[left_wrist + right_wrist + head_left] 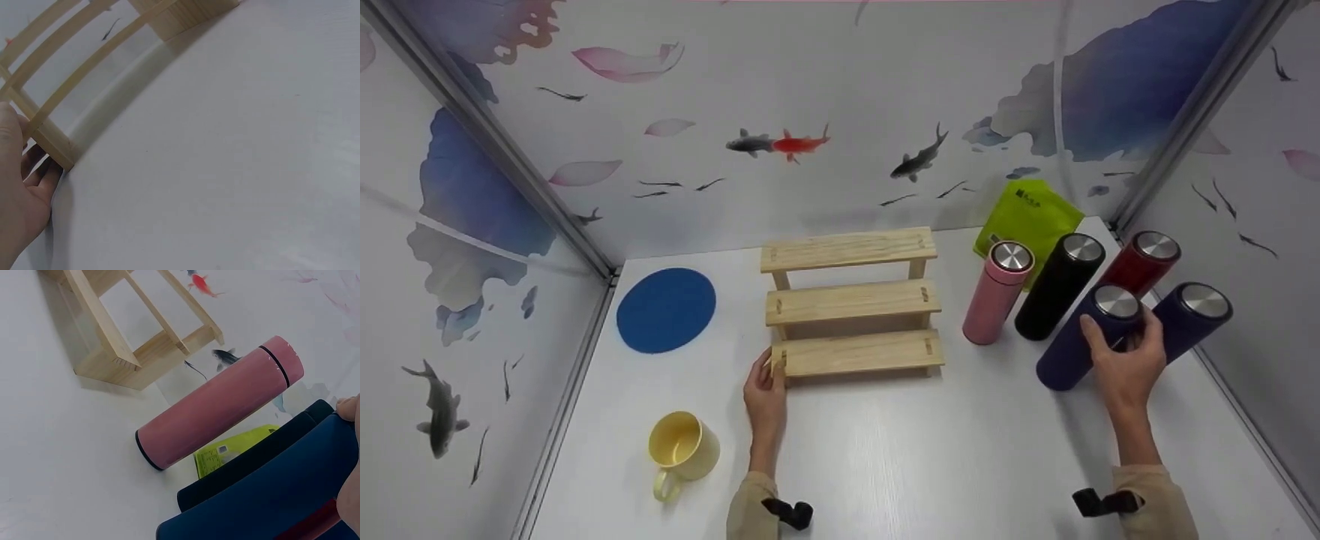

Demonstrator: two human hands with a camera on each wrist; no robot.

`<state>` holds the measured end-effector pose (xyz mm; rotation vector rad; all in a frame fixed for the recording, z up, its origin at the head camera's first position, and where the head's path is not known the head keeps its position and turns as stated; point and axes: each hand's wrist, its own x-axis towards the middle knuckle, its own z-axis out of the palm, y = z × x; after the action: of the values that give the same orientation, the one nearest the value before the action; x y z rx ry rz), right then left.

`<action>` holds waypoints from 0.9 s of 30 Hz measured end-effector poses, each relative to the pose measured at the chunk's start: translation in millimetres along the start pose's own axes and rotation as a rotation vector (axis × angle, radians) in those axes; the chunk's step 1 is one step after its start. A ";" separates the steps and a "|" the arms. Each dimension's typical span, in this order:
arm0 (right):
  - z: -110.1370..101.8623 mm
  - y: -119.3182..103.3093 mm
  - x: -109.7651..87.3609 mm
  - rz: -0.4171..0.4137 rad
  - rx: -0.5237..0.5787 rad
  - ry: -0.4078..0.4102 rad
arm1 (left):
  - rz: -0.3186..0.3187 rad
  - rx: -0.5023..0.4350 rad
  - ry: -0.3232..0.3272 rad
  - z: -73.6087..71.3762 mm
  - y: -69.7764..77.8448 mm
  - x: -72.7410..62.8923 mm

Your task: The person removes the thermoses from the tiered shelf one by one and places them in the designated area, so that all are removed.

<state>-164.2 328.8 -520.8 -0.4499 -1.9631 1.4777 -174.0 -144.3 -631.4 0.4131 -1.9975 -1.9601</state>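
My left hand (766, 405) holds the left end of the lowest shelf of a three-tier wooden rack (855, 354), thumb on top. In the left wrist view, the fingers of this hand (22, 202) reach behind the rack's side board (53, 147). My right hand (1129, 367) grips a navy thermos bottle (1069, 352) near its steel-topped lid, thumb and fingers on opposite sides. Right beside it stands a second navy thermos bottle (1179, 330), partly hidden by that hand. A black thermos bottle (1051, 296) and a red one (1136, 268) stand just behind.
A pink thermos bottle (990, 307) stands between the rack and the black bottle. Behind these, a lime-green bag (1031, 214) leans near the back wall. On the left lie a round blue mat (666, 310) and a yellow mug (701, 454). Printed panels enclose the white table.
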 end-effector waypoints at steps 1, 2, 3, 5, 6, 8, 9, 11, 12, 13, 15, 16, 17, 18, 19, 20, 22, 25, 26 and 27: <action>-0.1 -0.8 0.1 -0.006 -0.012 -0.003 | 0.005 -0.002 0.002 0.5 -4.5 1.8; -0.3 -1.5 0.4 -0.012 -0.022 -0.006 | 0.011 0.001 0.001 0.7 -8.6 3.5; -0.7 -2.3 0.6 -0.015 -0.031 -0.009 | 0.013 0.001 -0.004 0.9 -12.6 5.4; -1.6 -3.9 1.1 -0.015 -0.042 -0.013 | 0.018 0.018 -0.020 0.7 -17.1 8.3; -2.2 -4.6 1.3 -0.014 -0.044 -0.015 | 0.018 0.031 -0.030 0.2 -17.6 9.1; -3.4 -6.1 1.7 -0.021 -0.042 -0.017 | 0.011 0.066 -0.052 -1.1 -17.0 10.3; -3.7 -7.0 1.7 -0.027 -0.040 -0.015 | 0.004 0.084 -0.061 -1.8 -16.3 11.1; -4.3 -9.4 1.9 -0.050 -0.030 -0.007 | -0.014 0.118 -0.082 -3.9 -13.8 12.2; -4.5 -11.1 2.2 -0.069 -0.023 -0.001 | -0.019 0.141 -0.096 -5.0 -11.6 12.5; -4.7 -13.1 2.8 -0.091 -0.014 0.007 | -0.024 0.160 -0.111 -6.2 -9.1 12.8; -5.4 -18.7 5.2 -0.141 -0.004 0.029 | -0.037 0.190 -0.144 -8.4 -3.1 13.7; -5.8 -22.3 7.1 -0.163 -0.005 0.037 | -0.041 0.198 -0.162 -9.6 0.4 13.9; -5.9 -26.6 9.0 -0.185 -0.006 0.043 | -0.045 0.207 -0.176 -10.7 4.0 14.3; -6.0 -31.6 10.7 -0.206 -0.009 0.048 | -0.047 0.216 -0.189 -11.8 7.7 14.7; -6.0 -37.2 12.0 -0.226 -0.013 0.051 | -0.050 0.224 -0.199 -12.9 12.2 15.0; -5.5 -43.7 12.4 -0.244 -0.016 0.052 | -0.052 0.237 -0.208 -14.0 16.9 15.2; -3.4 -60.1 9.5 -0.281 -0.016 0.046 | -0.051 0.268 -0.226 -16.4 27.2 15.8; 1.5 -87.9 -1.3 -0.366 0.006 0.026 | -0.038 0.340 -0.257 -19.3 45.8 15.3; 3.8 -96.3 -5.5 -0.396 0.020 0.017 | -0.033 0.369 -0.272 -20.1 52.6 14.6; 6.0 -103.9 -9.7 -0.426 0.027 0.002 | -0.025 0.398 -0.286 -20.7 59.7 13.6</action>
<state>-150.6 286.1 -426.4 -0.0145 -1.8881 1.2261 -177.1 -167.4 -571.2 0.2560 -2.5875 -1.7068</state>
